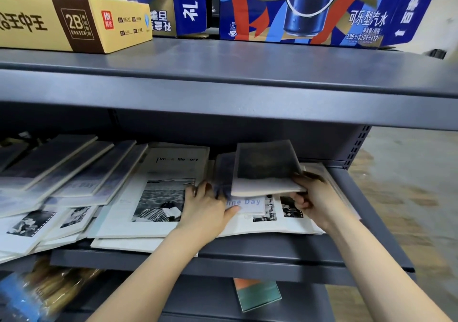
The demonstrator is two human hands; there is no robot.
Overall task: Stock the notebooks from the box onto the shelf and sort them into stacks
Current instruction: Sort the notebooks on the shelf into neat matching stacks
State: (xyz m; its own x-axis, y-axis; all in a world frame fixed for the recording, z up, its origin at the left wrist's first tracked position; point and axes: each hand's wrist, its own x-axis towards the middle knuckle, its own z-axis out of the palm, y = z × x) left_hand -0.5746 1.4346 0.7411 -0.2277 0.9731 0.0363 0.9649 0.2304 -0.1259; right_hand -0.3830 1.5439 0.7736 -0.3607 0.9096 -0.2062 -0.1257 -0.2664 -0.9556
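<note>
The right hand point(314, 197) is gripping the dark notebook point(266, 165) by its near right corner, holding it tilted just above the white "One Day" notebook point(260, 225) on the shelf point(272, 254), its long axis running away from the person. The left hand point(207, 209) is resting just beside its near left corner, at a second, blurred dark cover point(224, 170); whether it is pinching that cover cannot be told.

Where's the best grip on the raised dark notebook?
Dark notebook: its near edge, from the front. That edge tilts up off the stack, leaving room underneath, and the upper shelf blocks access from above. The right hand pinches its near right corner.
</note>
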